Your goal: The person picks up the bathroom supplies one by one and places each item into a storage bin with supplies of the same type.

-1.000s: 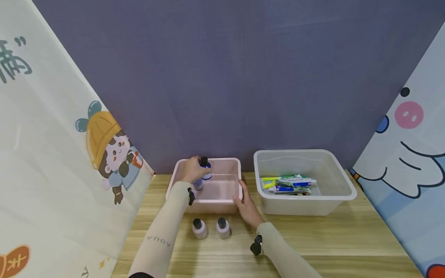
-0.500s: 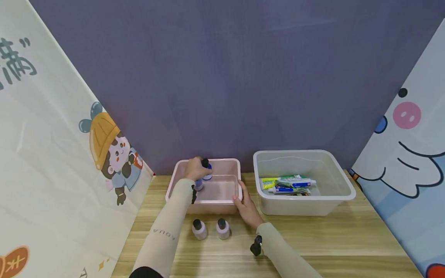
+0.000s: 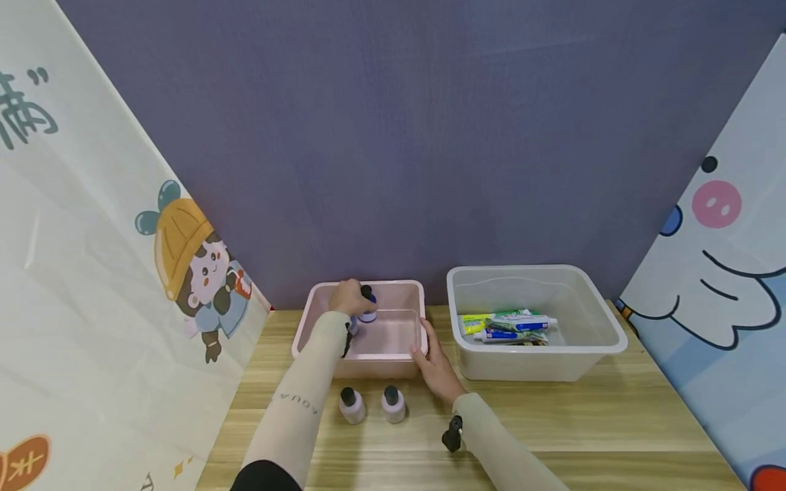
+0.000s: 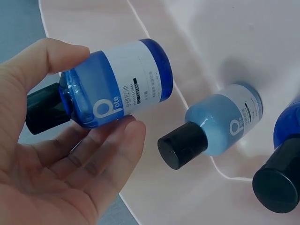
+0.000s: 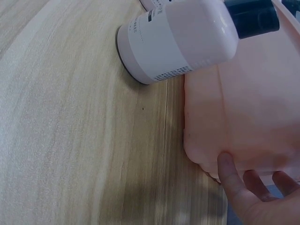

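In the left wrist view my left hand (image 4: 79, 159) holds a small blue bottle (image 4: 133, 77), thumb on one side and fingers on the other. It has a white label and a black cap. Seen from the head, this hand (image 3: 348, 300) reaches inside a pink plastic bin (image 3: 368, 368). A light blue bottle (image 4: 220, 119) stands close by in the bin, and a second dark blue bottle (image 4: 289, 123) is cut off by the frame. My right hand (image 3: 439, 368) grips the bin's right front corner, its thumb on the front wall (image 5: 211, 117).
Two pale pink bottles with black caps, a left one (image 3: 353, 407) and a right one (image 3: 394, 406), stand on the wooden table (image 3: 552, 436) before the bin. To the right is a white bin (image 3: 534, 365) with several toothpaste tubes (image 3: 522, 323). A dark wall panel (image 3: 393, 136) rises behind.
My left hand has shifted slightly right inside the pink bin, and the blue bottle with it. The right hand has stayed at the bin's corner.
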`<state>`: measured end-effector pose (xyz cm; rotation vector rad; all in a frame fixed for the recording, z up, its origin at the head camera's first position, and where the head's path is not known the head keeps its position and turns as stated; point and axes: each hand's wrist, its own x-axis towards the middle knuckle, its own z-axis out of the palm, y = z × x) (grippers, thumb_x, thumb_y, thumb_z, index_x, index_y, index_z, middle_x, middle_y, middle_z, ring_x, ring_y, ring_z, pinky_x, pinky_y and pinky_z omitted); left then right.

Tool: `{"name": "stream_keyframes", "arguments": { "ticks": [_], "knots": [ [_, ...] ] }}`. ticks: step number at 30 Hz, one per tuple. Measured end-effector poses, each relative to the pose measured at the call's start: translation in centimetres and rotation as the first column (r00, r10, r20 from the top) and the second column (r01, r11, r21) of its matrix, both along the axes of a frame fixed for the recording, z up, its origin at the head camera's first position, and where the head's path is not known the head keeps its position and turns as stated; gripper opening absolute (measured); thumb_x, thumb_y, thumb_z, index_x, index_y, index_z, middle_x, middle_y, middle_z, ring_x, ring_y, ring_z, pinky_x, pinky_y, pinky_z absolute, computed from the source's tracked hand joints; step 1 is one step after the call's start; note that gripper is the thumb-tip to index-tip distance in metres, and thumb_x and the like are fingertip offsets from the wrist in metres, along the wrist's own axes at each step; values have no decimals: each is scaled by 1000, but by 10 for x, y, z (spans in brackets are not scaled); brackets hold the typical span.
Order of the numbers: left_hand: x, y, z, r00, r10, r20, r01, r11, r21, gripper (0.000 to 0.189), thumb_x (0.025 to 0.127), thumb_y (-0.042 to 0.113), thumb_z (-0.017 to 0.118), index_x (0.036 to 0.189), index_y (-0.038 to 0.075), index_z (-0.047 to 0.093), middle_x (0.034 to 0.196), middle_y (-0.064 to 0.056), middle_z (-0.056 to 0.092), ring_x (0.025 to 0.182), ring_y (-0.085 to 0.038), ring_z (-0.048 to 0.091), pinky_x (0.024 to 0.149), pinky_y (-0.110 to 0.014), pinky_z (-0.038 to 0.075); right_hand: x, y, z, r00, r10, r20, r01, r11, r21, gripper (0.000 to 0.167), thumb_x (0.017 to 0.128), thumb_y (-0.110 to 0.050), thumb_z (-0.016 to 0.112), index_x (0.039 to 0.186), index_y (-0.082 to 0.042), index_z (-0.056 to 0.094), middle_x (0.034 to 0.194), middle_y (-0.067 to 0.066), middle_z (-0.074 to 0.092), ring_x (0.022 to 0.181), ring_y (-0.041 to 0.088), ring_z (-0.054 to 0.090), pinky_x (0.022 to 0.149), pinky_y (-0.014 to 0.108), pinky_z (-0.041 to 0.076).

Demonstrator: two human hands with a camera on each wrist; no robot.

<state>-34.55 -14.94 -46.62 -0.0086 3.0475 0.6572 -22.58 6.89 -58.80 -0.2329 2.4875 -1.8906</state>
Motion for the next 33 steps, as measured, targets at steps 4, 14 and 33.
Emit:
{"name": "stream_keyframes", "arguments": {
  "ticks": [4, 14, 33],
  "knots": [
    [-1, 2, 0, 1000, 6, 24, -5, 1000, -4, 39, 67, 27, 87, 91, 2, 70, 89, -12, 71, 74, -25, 62, 64, -34, 53, 0, 0, 0, 1000, -6, -1, 6, 1000, 6, 68, 107, -29, 53, 158, -52, 15, 166, 19, 30, 147, 44, 37, 118, 65, 31],
    [-2, 3, -1, 999, -1, 41, 2, 1000, -17, 39, 66, 21, 90, 95, 1, 72, 95, -14, 72, 81, -25, 63, 75, -37, 56, -1, 0, 0, 1000, -6, -4, 6, 1000, -6, 68, 106, -28, 54, 158, -52, 16, 165, 19, 31, 147, 43, 36, 118, 66, 30],
    [-3, 1, 0, 1000, -31, -3, 30, 996, -82, 11, 75, 11, 79, 71, 6, 70, 94, -15, 76, 79, -26, 65, 75, -41, 58, 0, 1, 3, 1000, 1, 22, 0, 1000, -20, 67, 107, -32, 53, 158, -52, 15, 166, 21, 29, 146, 44, 37, 118, 66, 31]
  ]
}}
